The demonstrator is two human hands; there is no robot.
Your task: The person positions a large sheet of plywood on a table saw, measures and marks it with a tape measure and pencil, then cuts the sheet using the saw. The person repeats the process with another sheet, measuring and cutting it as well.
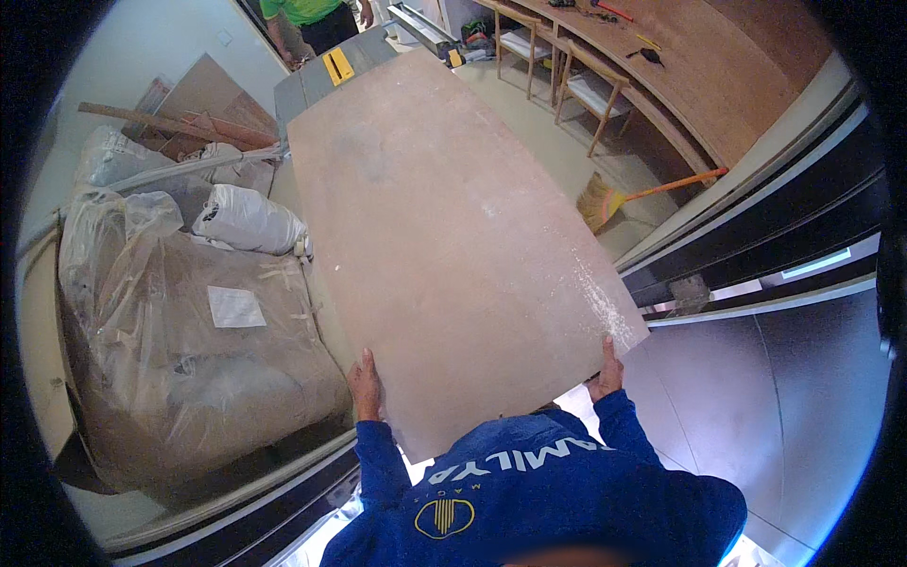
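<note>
My left hand [367, 387] grips the near left edge of a large, pale pinkish-brown wooden board [453, 236], fingers wrapped round the edge. My right hand [607, 370] holds the near right corner region of the same board, thumb on top, fingers mostly hidden. Pale dust streaks the board's right side. Its far end reaches a grey machine table [298, 94] with a yellow insert [338, 66]; whether it rests on it I cannot tell. My blue sleeves and shirt front fill the bottom.
Wrapped bundles [179, 302], white sacks [250, 217] and leaning offcuts [194, 113] line the left. A person [307, 19] in green stands beyond the table. At right are chairs [590, 90], a curved wooden counter [737, 85] with tools, a broom [600, 198] and dark-framed panels [775, 265].
</note>
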